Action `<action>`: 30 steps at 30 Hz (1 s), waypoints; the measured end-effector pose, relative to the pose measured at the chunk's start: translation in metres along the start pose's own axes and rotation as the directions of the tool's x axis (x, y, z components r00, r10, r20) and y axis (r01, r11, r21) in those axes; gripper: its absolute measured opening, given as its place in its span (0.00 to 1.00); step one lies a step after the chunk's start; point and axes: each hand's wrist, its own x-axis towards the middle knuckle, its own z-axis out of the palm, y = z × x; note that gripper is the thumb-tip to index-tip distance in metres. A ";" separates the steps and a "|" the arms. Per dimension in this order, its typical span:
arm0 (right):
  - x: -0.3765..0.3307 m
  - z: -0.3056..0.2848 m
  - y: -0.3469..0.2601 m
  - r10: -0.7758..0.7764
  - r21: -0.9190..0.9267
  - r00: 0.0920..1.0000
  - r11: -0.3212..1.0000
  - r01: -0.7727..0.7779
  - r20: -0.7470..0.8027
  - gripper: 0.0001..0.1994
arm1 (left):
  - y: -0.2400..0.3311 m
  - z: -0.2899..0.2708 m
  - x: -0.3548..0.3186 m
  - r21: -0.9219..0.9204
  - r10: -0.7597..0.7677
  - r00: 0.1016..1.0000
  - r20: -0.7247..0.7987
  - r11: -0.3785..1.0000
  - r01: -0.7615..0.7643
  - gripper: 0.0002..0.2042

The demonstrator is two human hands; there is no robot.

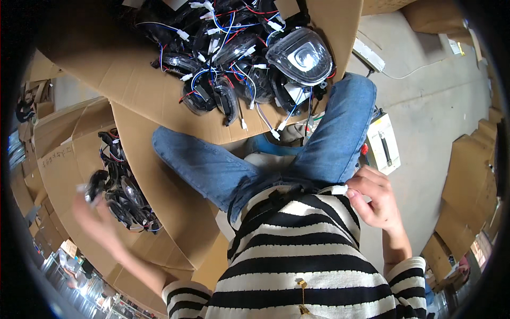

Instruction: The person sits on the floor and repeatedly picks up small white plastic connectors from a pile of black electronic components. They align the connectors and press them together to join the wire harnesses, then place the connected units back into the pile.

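Observation:
My right hand (376,198) is beside my right hip, its thumb and fingers pinched on a small white plug connector (339,190). My left hand (96,217) reaches out over the carton at my left and is smeared by motion. A pale blurred bit shows near its fingertips; what it is I cannot make out. Close to that hand lies a pile of black vehicle lamps (127,192) with clear lenses. In front of me, a big clear-lensed lamp (302,57) tops another heap of black lamps with red, blue and white wires ending in white connectors.
The large open carton (143,87) holding the lamp heap stands in front of my knees. The left carton (69,165) has raised flaps. To my right are a white power strip (368,55), a pale box with a black handle (384,143) and stacked cartons (467,181).

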 end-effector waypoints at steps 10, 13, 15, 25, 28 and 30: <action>-0.011 0.007 0.006 0.013 -0.016 1.000 1.000 -0.012 0.005 0.02 | 0.288 0.206 -0.064 -0.719 0.845 0.531 0.060 0.406 -0.564 0.07; -0.013 0.008 0.009 0.050 -0.008 0.999 0.999 -0.050 0.003 0.02 | 0.299 0.233 -0.072 -0.651 0.894 0.437 0.097 0.390 -0.652 0.04; -0.011 0.008 0.011 0.062 -0.005 0.998 0.998 -0.062 0.007 0.02 | 0.299 0.240 -0.076 -0.690 0.908 0.410 0.083 0.349 -0.634 0.05; -0.012 0.003 0.009 0.103 0.054 0.993 0.993 -0.107 0.057 0.01 | 0.301 0.229 -0.084 -0.881 0.561 0.805 0.192 0.461 -0.111 0.05; -0.024 -0.022 0.007 0.258 0.068 0.966 0.964 -0.259 0.019 0.02 | 0.296 0.208 -0.063 -0.957 0.345 0.895 0.282 0.165 0.238 0.07; -0.022 -0.035 0.001 0.313 0.054 0.949 0.949 -0.310 -0.037 0.02 | 0.296 0.183 -0.046 -0.900 0.320 0.858 0.402 -0.038 0.435 0.08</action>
